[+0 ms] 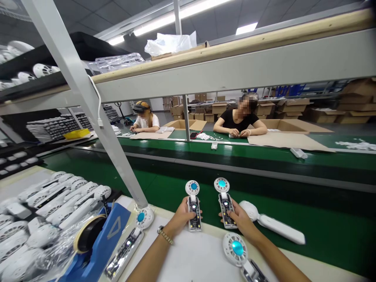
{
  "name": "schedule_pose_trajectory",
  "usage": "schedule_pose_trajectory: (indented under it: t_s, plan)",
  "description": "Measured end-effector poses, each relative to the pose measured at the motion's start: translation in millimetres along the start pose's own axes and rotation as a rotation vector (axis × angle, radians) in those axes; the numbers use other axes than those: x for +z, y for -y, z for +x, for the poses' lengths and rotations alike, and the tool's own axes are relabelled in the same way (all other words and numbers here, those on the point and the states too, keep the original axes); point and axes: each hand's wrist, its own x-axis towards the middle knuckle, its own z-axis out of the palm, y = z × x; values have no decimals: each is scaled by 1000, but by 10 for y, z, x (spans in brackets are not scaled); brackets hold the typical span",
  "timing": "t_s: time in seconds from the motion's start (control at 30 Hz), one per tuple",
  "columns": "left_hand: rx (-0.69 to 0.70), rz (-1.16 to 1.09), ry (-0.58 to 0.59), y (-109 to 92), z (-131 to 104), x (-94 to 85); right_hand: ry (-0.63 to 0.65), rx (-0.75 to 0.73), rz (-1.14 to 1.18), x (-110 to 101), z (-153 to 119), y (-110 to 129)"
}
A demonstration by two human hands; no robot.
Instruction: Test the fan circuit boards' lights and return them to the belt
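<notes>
My left hand (184, 213) is wrapped round a small fan (194, 219) with an open-backed body showing a dark circuit board and a round white head with a blue centre. My right hand (235, 216) grips a similar fan (225, 207), its head also blue at the centre. Both are held upright, side by side and apart, over the table's far edge. Another fan (235, 248) with a glowing centre lies below my right hand. One more (126, 250) rests left of my left forearm. A closed white fan (282, 228) lies on the green belt to the right.
A blue tape dispenser (100, 243) and rows of white fans (73, 188) stand at the left. A slanted metal post (108, 145) rises beside them. Beyond the green belt (164, 172), two people sit working near cardboard boxes. A shelf beam (235, 64) crosses overhead.
</notes>
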Motion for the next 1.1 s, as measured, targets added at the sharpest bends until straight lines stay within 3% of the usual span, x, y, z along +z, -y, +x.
schedule_pose_trajectory:
  t_s: [0.37,0.57,1.1]
  plan:
    - [26,15,23,28,11,-32,62,-62,41,123,-101,17]
    - [19,-4,15,11,0,-20,36,-72,79,206,-162,56]
    - [17,1,28,-38,-18,11,11,-125,162,112,-173,138]
